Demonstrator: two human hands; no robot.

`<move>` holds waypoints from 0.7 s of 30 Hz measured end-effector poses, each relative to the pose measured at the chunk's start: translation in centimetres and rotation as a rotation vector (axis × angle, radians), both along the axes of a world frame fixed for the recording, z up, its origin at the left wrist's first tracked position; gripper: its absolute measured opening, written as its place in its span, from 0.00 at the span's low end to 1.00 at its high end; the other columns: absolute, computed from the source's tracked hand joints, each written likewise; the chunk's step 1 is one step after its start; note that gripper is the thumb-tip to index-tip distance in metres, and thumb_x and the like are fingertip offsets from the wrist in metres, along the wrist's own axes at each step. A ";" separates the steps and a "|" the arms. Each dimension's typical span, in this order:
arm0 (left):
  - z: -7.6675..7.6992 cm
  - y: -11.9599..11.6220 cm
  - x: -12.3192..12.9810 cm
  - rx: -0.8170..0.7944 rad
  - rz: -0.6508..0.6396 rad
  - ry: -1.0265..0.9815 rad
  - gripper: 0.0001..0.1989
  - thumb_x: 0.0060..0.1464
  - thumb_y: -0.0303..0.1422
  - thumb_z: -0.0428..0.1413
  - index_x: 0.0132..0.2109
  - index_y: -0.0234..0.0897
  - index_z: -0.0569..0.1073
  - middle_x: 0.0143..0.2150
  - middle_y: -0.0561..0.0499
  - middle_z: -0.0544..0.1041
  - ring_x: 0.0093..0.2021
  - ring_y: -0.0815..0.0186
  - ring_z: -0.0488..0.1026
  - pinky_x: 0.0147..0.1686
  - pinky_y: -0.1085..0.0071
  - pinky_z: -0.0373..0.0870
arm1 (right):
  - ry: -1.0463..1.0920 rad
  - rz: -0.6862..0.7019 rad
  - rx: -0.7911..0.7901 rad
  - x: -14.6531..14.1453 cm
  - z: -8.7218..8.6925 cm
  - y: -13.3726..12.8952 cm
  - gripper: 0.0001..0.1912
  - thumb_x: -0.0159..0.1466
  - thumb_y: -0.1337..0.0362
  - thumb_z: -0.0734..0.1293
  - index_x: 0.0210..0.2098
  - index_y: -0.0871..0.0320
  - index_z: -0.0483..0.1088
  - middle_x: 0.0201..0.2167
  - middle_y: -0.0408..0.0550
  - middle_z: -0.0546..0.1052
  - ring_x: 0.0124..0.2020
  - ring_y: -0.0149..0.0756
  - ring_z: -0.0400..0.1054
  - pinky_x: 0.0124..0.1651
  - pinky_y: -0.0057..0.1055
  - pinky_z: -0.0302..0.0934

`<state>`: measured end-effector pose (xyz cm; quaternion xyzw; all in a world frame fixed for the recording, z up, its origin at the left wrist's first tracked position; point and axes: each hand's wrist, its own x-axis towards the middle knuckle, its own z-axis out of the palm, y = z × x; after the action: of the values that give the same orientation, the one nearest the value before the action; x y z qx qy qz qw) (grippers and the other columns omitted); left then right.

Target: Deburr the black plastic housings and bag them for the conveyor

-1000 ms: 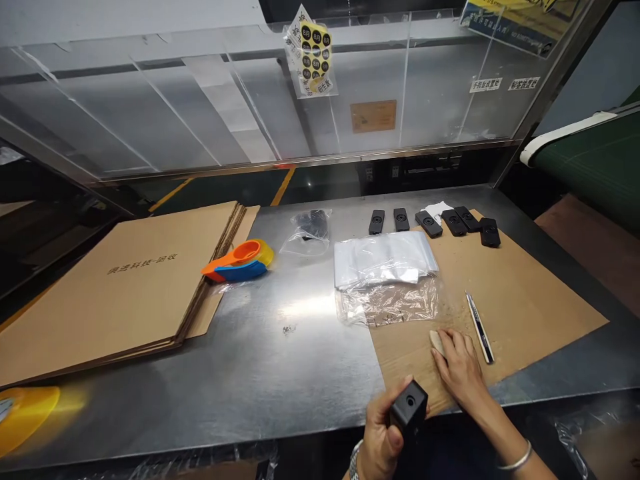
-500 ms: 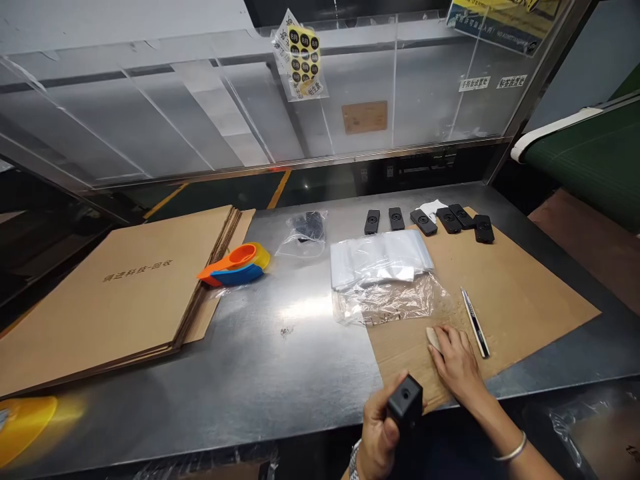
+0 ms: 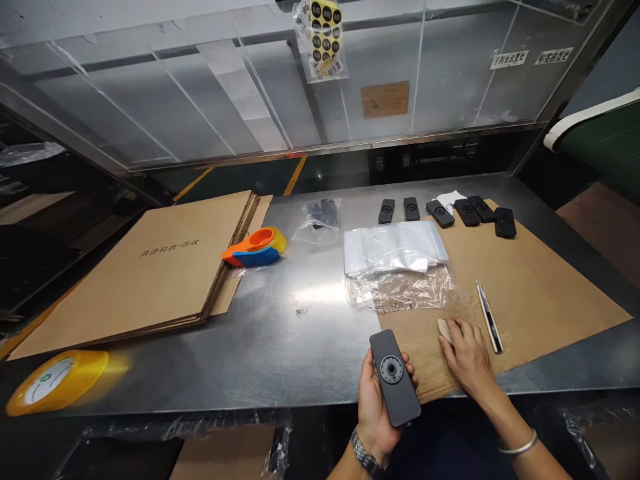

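Steel bench (image 3: 270, 353), green floor (image 3: 260, 180)

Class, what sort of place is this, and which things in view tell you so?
Probably a factory packing or inspection bench: flat stacked cardboard, a tape dispenser and clear plastic bags lie on a metal worktop, near several matching black devices.

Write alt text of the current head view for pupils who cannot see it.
A left hand holds a black device with a round dial at a metal workbench; the right hand touches a pale block on cardboard near a utility knife.
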<state>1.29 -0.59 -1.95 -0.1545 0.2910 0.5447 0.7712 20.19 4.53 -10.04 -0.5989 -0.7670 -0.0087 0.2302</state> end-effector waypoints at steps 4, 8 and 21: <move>0.0 -0.6 0.0 0.044 -0.021 0.067 0.20 0.53 0.45 0.52 0.31 0.28 0.72 0.30 0.45 0.72 0.31 0.60 0.73 0.35 0.64 0.71 | 0.047 -0.050 0.055 0.1 0.4 -0.6 0.24 0.64 0.56 0.55 0.56 0.61 0.56 0.49 0.59 0.65 0.50 0.49 0.59 0.48 0.45 0.58; -0.3 -0.6 -0.2 0.126 -0.103 0.214 0.17 0.52 0.46 0.54 0.41 0.37 0.69 0.29 0.53 0.70 0.22 0.69 0.70 0.23 0.72 0.69 | 0.058 -0.233 0.103 2.3 0.7 0.6 0.24 0.65 0.57 0.54 0.56 0.65 0.56 0.49 0.64 0.63 0.51 0.52 0.57 0.49 0.49 0.55; -0.3 -0.1 -0.1 0.072 -0.169 0.340 0.13 0.53 0.29 0.53 0.47 0.34 0.65 0.29 0.53 0.68 0.24 0.71 0.66 0.22 0.74 0.67 | 0.170 -0.410 -0.159 7.3 1.7 5.8 0.12 0.58 0.63 0.60 0.34 0.63 0.71 0.25 0.52 0.67 0.31 0.44 0.62 0.35 0.38 0.57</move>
<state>1.22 -0.72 -2.22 -0.0076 0.4092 0.5065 0.7589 27.54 10.29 -8.39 -0.7569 -0.6054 0.0556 0.2398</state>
